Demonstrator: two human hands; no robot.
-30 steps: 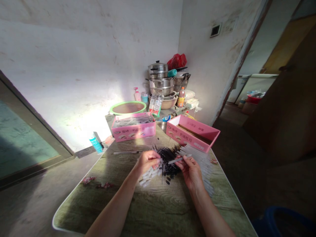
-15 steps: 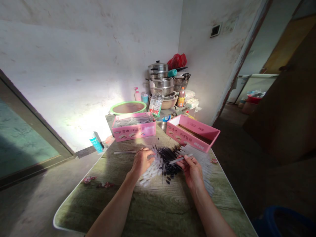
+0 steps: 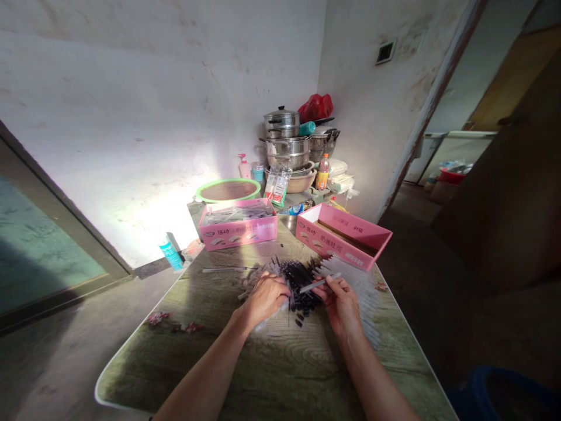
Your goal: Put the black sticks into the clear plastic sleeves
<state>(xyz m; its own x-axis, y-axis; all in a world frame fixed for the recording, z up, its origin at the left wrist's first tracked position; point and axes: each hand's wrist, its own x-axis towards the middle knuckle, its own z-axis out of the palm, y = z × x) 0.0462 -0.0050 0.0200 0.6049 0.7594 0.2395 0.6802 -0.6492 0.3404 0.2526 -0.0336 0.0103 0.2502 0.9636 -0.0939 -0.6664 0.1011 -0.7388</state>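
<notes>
My right hand (image 3: 340, 301) pinches a slim grey-white pen barrel (image 3: 313, 284), held slanted above the table. Beneath and beside it lies a heap of thin black sticks and short black pieces (image 3: 300, 278). My left hand (image 3: 266, 295) is over the left edge of that heap, its fingers curled down and closed. Whatever its fingertips hold is hidden. White short pieces (image 3: 249, 283) show around the left hand and are partly covered by it. To the right of my right hand, many pale translucent barrels (image 3: 362, 292) lie side by side in a layer.
Behind the heap stand a pink box (image 3: 239, 234) filled with thin pale sticks and a second pink box (image 3: 342, 238) on the right. Stacked pots (image 3: 287, 152), a bottle (image 3: 322, 172) and a green-rimmed round tray (image 3: 198, 192) are farther back. The table (image 3: 184, 362) has a pale edge.
My left hand has moved right and slightly toward me, from the white pieces to the edge of the black heap. The right hand keeps the barrel almost in place.
</notes>
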